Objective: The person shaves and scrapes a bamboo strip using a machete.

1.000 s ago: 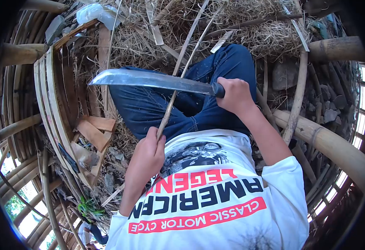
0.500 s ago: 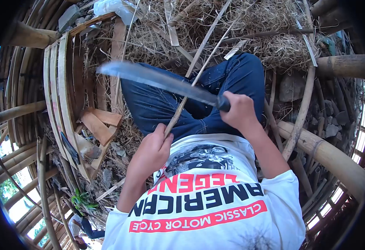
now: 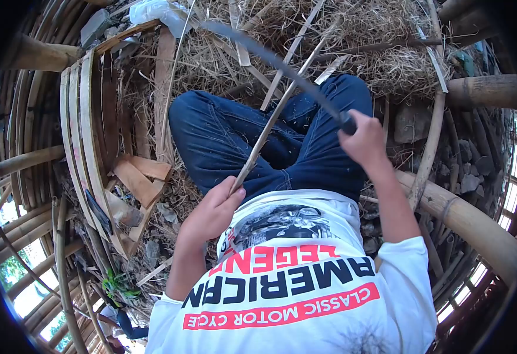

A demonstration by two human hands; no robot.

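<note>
My left hand (image 3: 214, 206) is closed round the near end of a thin bamboo strip (image 3: 268, 125), close to my shirt. The strip slants up and away to the right over my crossed legs in blue jeans. In my right hand (image 3: 364, 138) is the dark handle of a machete (image 3: 273, 61). Its long blade, slightly blurred, points to the upper left and crosses the bamboo strip in this view. Small pale shavings are scattered on the jeans (image 3: 211, 135).
Fibrous shavings (image 3: 382, 65) cover the ground ahead. Left of me stand upright wooden slats (image 3: 84, 130) and cut wood pieces (image 3: 137, 180). A thick bamboo pole (image 3: 476, 221) lies at the right. A clear plastic bag (image 3: 161, 15) is at the top. Part of another person (image 3: 125, 321) shows lower left.
My right hand has moved up and to the right, and the machete has swung farther forward along the strip. My left hand stays nearly in place, still holding the strip.
</note>
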